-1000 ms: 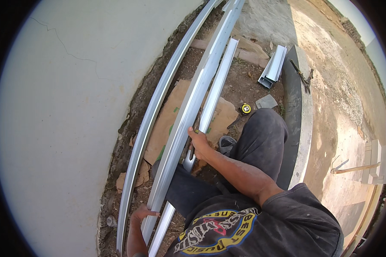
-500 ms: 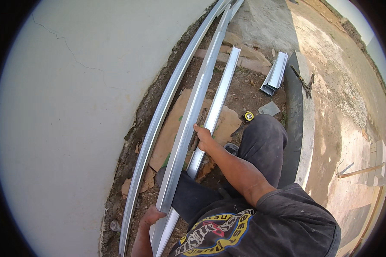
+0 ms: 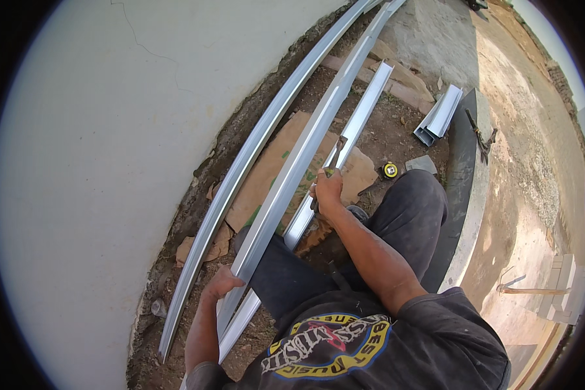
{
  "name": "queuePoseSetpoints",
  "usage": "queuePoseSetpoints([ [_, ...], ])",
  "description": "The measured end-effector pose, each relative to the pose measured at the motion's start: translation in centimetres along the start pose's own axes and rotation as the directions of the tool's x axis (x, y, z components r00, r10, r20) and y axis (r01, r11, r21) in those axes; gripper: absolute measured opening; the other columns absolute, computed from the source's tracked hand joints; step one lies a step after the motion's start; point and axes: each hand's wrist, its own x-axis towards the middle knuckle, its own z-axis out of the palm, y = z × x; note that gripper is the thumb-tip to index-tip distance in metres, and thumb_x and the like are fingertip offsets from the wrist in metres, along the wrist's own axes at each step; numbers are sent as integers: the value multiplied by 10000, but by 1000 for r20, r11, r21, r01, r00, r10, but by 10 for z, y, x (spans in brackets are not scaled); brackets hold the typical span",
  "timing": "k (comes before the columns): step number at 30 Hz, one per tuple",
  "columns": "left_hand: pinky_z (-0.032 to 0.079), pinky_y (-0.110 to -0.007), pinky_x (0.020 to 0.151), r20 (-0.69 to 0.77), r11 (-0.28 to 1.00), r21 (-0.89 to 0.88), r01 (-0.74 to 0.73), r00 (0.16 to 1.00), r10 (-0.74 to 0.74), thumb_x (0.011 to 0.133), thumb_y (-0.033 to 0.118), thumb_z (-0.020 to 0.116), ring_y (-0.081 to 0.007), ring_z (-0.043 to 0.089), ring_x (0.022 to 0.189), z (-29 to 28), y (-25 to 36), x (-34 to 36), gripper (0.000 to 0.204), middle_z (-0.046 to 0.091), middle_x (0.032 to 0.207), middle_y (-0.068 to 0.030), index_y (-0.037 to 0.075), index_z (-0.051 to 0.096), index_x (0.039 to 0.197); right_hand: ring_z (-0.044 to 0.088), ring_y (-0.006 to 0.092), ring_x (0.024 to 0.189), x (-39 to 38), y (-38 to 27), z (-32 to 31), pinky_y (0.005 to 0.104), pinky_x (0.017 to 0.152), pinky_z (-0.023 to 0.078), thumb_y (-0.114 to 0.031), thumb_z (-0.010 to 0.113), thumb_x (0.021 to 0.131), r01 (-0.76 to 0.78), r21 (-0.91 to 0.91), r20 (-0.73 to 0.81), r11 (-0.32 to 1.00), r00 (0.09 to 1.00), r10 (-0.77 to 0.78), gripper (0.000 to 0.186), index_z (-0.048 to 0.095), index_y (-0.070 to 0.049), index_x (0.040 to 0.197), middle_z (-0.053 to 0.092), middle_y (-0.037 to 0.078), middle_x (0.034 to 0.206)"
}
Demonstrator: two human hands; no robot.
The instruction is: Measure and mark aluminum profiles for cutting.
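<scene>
My left hand is closed around the near end of a long silvery metal channel, which slants up and away across my leg. A dark, narrow metal hand tool is wrapped in the fingers of my right hand; its exact kind is unclear. That hand is to the right of the long channel, above a shorter metal channel. The shorter piece lies on the ground and passes partly behind my hand and leg.
Another long channel runs beside the white wall. Brown paper covers part of the soil. To the right are a yellow-black tape measure, short channel offcuts and a concrete curb with a branched dark object on it.
My right hand has come off the metal channel side and raised the dark tool into plainer view. My left hand keeps its grip on the long channel. The whole view has shifted slightly.
</scene>
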Motion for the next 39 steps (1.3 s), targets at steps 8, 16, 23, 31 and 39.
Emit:
queuePoseSetpoints([
  [8,464,-318,836,82,998,-65,-25,996,31,610,231,793,-214,615,902,-35,4,43,564,669,954,-120,-68,673,1072,524,158,460,-50,-28,-30,323,429,426,-141,609,928,191,-419,518,887,853,61,227,540,55,1019,547,79,651],
  [16,380,-368,992,194,978,-177,109,978,-74,553,313,852,-287,539,1130,-42,-4,71,820,608,1170,-170,-48,590,1241,594,207,634,-52,17,-58,354,599,487,-188,598,948,290,-693,536,660,819,203,231,578,40,981,604,104,736],
  [23,350,-405,1033,207,982,-105,155,970,-130,577,390,843,-328,462,1241,-38,-32,89,1039,512,1291,-232,-91,407,1389,592,447,1060,-46,-1,-33,488,909,452,-258,600,892,334,-721,498,607,859,119,412,596,59,1155,640,303,1052],
  [31,340,-446,1049,203,968,-106,229,958,-204,615,446,824,-334,449,1277,-38,6,63,1023,512,1329,-235,-53,414,1408,616,430,1030,-22,20,-18,454,891,466,-244,610,907,373,-719,494,587,868,53,433,577,63,1212,645,309,1035],
  [39,322,-480,1061,221,967,-148,208,960,-173,623,451,825,-352,431,1301,-38,21,54,1032,503,1350,-247,-28,402,1433,563,419,1154,-9,21,-21,487,982,437,-260,600,915,441,-750,506,493,862,-1,466,541,-45,1324,624,260,1183],
])
